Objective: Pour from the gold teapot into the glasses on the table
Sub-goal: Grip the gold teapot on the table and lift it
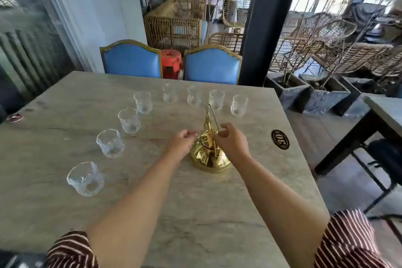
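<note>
8 glasses [129, 120] are sitting on the tabletop [65, 98]; both hands, left hand [182, 139] and right hand [230, 140], are curling loosely beside the gold teapot [207, 154], gripping nothing.

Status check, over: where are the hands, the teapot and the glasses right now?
Left hand loosely curled beside gold teapot. Right hand at its handle, grip unclear. Teapot standing on table. Glasses unfilled, nothing blocking.

We note bare forearms; both short sleeves [71, 250] are dark maroon with thin pale stripes; no jewellery visible on wrists.
</note>
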Motion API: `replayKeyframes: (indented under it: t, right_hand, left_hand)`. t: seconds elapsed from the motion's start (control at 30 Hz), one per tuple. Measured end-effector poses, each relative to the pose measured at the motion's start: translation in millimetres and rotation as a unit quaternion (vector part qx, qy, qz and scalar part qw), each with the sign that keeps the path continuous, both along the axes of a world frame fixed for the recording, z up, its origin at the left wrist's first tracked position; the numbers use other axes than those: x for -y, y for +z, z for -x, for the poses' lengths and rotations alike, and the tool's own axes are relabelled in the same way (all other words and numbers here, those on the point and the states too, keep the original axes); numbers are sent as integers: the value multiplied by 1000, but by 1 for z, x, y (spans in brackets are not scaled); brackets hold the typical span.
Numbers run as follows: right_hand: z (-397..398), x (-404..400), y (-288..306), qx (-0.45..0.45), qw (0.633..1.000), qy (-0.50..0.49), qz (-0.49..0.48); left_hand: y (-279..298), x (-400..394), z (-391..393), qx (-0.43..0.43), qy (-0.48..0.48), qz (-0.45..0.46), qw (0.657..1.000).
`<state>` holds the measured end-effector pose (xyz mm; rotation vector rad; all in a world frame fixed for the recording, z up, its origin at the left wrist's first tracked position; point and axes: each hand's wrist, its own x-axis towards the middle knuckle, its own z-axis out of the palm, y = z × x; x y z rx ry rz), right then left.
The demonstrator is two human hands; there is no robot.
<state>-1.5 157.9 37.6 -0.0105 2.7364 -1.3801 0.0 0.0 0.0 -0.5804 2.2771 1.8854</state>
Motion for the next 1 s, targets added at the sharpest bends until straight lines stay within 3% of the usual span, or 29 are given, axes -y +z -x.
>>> replayKeyframes:
  t: [0.13,0.3,0.47,0.57,0.7,1.0]
  right_hand:
    - [4,17,-25,15,998,-55,32]
    - [-1,28,-48,-4,984,-108,139]
    - [-5,39,-48,-38,975,-136,173]
    - [-3,43,-48,-41,964,-158,209]
    - [-1,45,-47,-25,949,-180,259]
    - [23,23,-24,-38,943,-194,266]
  left_hand:
    - [-24,-3,19,-2,12,34,999]
    - [-48,-5,31,-4,-24,28,999]
    - [-57,-3,23,17,-52,-110,992]
    - [-58,0,24,20,-57,-144,988]
    - [-57,4,28,26,-61,-129,989]
    - [-47,-8,43,9,-87,-123,989]
